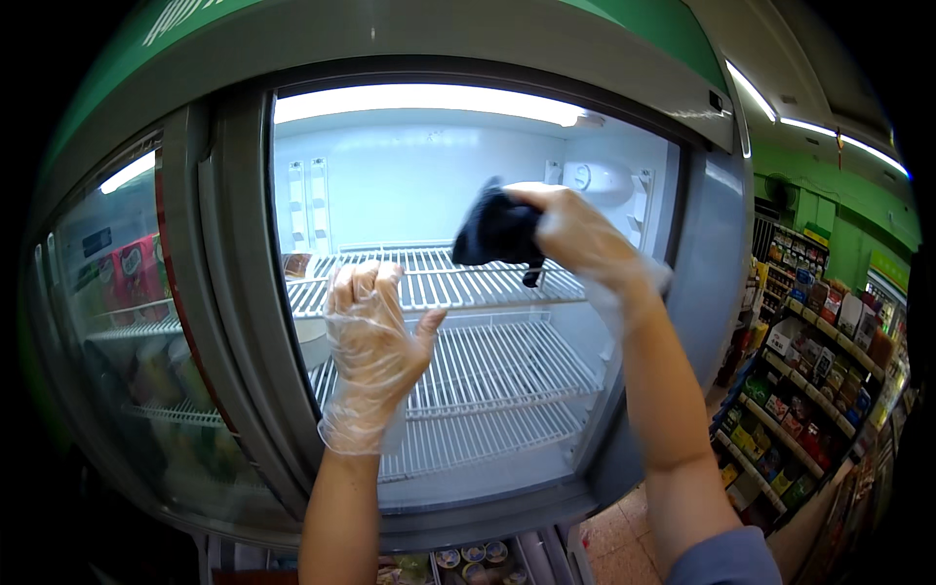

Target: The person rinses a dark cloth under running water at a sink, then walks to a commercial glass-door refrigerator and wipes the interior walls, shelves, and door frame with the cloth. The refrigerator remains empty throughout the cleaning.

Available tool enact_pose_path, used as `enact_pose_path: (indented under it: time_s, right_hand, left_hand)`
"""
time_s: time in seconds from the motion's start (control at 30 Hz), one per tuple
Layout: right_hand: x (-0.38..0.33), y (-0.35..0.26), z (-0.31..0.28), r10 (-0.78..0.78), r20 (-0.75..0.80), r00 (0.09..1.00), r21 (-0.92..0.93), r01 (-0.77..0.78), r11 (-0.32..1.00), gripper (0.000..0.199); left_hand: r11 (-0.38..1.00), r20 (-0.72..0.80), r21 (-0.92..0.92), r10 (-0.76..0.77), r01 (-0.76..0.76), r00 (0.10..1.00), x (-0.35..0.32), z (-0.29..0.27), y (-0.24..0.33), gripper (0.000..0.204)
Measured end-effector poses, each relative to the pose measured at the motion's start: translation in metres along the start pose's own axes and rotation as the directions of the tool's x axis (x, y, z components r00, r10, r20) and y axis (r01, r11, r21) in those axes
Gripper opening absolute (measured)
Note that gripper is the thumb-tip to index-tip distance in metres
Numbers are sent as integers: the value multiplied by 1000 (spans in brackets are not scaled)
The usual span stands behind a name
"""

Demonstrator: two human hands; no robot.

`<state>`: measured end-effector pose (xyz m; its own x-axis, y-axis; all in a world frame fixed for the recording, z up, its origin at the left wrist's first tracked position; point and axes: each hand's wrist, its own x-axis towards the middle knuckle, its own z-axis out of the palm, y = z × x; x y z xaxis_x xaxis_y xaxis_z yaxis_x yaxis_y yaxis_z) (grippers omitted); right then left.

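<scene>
A thin clear plastic glove covers my left hand [372,327]. Its fingers curl over the front edge of the upper white wire shelf [468,283], and its thumb stands out to the right. My right hand [585,234], also in a clear glove, is closed on a bunched dark cloth [495,229] above the right half of that shelf. Part of the cloth hangs down to the wires near the front edge. Both arms reach into a lit display fridge [419,161].
Lower wire shelves [487,366] lie beneath. A brown item [296,264] sits at the upper shelf's left end. Packages stand behind the glass door [107,322] on the left. Tubs [473,554] show below the fridge. Stocked store shelves [799,390] stand at right.
</scene>
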<state>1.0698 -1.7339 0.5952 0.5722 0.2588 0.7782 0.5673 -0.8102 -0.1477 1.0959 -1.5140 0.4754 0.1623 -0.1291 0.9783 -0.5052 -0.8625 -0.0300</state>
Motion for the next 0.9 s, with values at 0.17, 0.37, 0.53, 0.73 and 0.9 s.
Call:
enact_pose_path:
  time_s: [0.17, 0.37, 0.53, 0.73, 0.9]
  right_hand:
    - [-121, -6, -33, 207, -7, 978, 536, -171, 827, 29]
    - [-140, 41, 43, 505, 286, 814, 415, -581, 700, 43]
    - [-79, 93, 116, 339, -63, 939, 14, -339, 941, 25]
    - [-23, 119, 168, 135, 10, 991, -596, -103, 796, 34]
    - [8, 72, 234, 270, 365, 891, -503, -56, 863, 54]
  left_hand:
    - [1000, 1, 5, 7, -7, 1000, 4, 5, 3, 62]
    - [998, 14, 57, 22, -22, 1000, 5, 1, 0, 58]
    - [995, -5, 83, 51, -50, 999, 2, 4, -6, 59]
    - [994, 16, 98, 41, -43, 999, -2, 5, -4, 64]
    - [989, -3, 127, 78, -77, 997, -2, -2, -4, 57]
